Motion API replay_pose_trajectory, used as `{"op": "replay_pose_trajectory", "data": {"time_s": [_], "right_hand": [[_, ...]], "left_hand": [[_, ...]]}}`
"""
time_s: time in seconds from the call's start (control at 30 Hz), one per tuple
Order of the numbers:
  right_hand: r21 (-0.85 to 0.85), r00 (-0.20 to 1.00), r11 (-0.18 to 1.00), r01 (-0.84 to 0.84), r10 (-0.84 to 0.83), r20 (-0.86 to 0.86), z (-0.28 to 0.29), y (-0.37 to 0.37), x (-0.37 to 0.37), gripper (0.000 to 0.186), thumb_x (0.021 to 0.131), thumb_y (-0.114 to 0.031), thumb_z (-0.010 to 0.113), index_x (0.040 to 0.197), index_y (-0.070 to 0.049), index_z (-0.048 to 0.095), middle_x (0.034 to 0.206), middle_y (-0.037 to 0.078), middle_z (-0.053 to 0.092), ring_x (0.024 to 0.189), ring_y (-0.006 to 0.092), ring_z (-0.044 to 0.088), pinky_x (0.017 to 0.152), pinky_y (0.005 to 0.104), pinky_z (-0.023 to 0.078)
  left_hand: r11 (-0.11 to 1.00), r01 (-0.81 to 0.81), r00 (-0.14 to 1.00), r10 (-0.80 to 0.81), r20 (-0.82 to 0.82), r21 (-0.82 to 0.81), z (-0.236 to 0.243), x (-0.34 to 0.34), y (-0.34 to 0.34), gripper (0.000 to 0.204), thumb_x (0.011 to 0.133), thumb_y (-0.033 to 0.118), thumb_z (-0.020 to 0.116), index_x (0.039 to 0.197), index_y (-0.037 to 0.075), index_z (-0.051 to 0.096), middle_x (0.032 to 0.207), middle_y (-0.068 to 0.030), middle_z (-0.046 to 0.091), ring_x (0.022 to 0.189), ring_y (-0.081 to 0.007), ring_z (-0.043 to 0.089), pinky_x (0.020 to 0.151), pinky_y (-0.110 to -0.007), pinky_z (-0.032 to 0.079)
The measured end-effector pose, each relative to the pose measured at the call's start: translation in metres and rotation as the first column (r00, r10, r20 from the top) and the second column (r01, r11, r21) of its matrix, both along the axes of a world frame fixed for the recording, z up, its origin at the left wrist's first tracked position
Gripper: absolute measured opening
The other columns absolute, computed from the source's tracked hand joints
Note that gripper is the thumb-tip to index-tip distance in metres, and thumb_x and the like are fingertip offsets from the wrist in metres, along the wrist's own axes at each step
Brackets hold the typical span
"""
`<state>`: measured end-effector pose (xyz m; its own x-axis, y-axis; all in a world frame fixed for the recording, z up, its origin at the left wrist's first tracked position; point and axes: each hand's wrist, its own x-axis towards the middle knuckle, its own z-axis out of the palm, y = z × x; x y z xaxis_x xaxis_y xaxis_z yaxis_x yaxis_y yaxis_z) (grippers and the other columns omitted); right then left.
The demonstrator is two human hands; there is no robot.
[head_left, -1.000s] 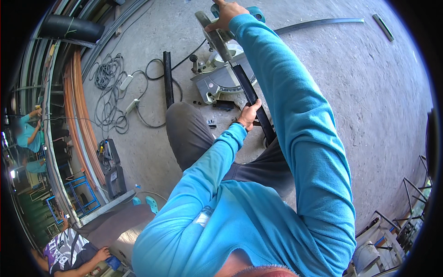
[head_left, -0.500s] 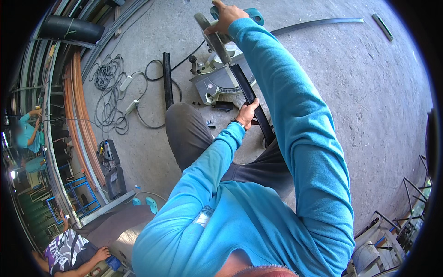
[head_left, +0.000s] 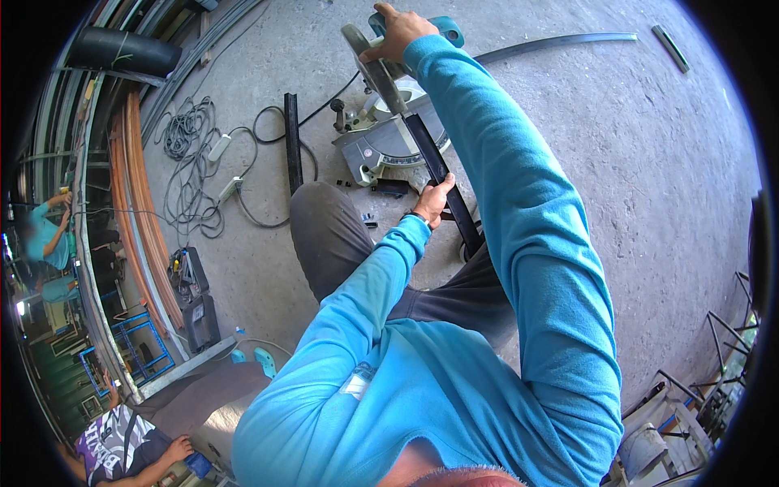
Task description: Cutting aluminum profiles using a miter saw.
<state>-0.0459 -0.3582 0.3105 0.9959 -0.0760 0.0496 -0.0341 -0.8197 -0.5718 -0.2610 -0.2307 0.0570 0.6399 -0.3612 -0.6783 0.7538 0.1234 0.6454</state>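
A miter saw [head_left: 357, 156] with a grey base and teal housing stands on the concrete floor in front of me. At its top, my right hand [head_left: 403, 34] is closed on the saw's handle, though my hand hides much of the grip. A black metal profile [head_left: 464, 214] lies across the saw base, its far end by the blade guard [head_left: 380, 79] and its near end between my legs. My left hand [head_left: 436, 201] grips that profile part way along, thumb on top. Small black offcuts [head_left: 391, 187] lie by the base, left of the profile.
Another black profile [head_left: 293, 138] lies left of the saw, beside tangled cables [head_left: 188, 134] with white power strips. A long curved strip [head_left: 552, 45] and a short bar [head_left: 670, 49] lie beyond. An open tool case [head_left: 195, 284] and stacked lengths [head_left: 134, 195] are at left, with other people nearby.
Hardly anything differs. Both hands keep their places on the saw handle and the profile, and the view has shifted very slightly.
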Motion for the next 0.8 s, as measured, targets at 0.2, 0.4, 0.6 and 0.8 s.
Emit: {"op": "replay_pose_trajectory", "data": {"time_s": [0.2, 0.4, 0.6, 0.8], "right_hand": [[0.006, 1.0, 1.0, 0.0, 0.0, -0.013, 0.003, 0.001, -0.003, 0.103, 0.069, -0.044, 0.087, 0.152, -0.011, 0.036, 0.13, 0.021, 0.064, 0.118, 0.0378, 0.063, 0.098, 0.0431, 0.053], [0.013, 1.0, 1.0, -0.018, 0.018, 0.002, 0.0, 0.0, -0.003, 0.103, 0.07, -0.043, 0.087, 0.152, -0.009, 0.035, 0.132, 0.02, 0.063, 0.119, 0.0372, 0.062, 0.099, 0.0426, 0.052], [0.027, 1.0, 1.0, -0.012, 0.011, 0.024, -0.002, -0.003, -0.007, 0.103, 0.07, -0.042, 0.087, 0.152, -0.009, 0.035, 0.133, 0.02, 0.063, 0.12, 0.0371, 0.062, 0.099, 0.0426, 0.052], [0.03, 0.998, 1.0, -0.004, 0.006, -0.068, 0.009, 0.003, -0.014, 0.103, 0.07, -0.043, 0.087, 0.152, -0.009, 0.035, 0.133, 0.021, 0.062, 0.122, 0.0367, 0.061, 0.099, 0.0429, 0.051]], "left_hand": [[1.0, 0.004, 1.0, -0.004, 0.02, 0.005, -0.002, 0.001, 0.0, 0.043, 0.095, 0.043, 0.068, 0.103, 0.001, 0.07, 0.089, -0.0059, 0.07, 0.075, -0.017, 0.064, 0.069, -0.033, 0.051], [0.999, 0.008, 0.999, -0.01, 0.043, 0.035, -0.002, 0.001, -0.001, 0.044, 0.095, 0.044, 0.068, 0.103, 0.001, 0.07, 0.088, -0.0046, 0.069, 0.073, -0.0158, 0.062, 0.069, -0.033, 0.05], [0.999, 0.013, 0.999, -0.015, 0.036, 0.041, -0.003, 0.0, -0.003, 0.046, 0.093, 0.047, 0.069, 0.104, 0.002, 0.07, 0.09, -0.0041, 0.068, 0.075, -0.0155, 0.06, 0.069, -0.033, 0.048], [0.998, 0.014, 0.998, -0.017, 0.065, 0.054, -0.018, 0.001, 0.003, 0.047, 0.093, 0.049, 0.069, 0.103, 0.003, 0.071, 0.089, -0.0033, 0.066, 0.075, -0.0144, 0.057, 0.069, -0.032, 0.046]]}}
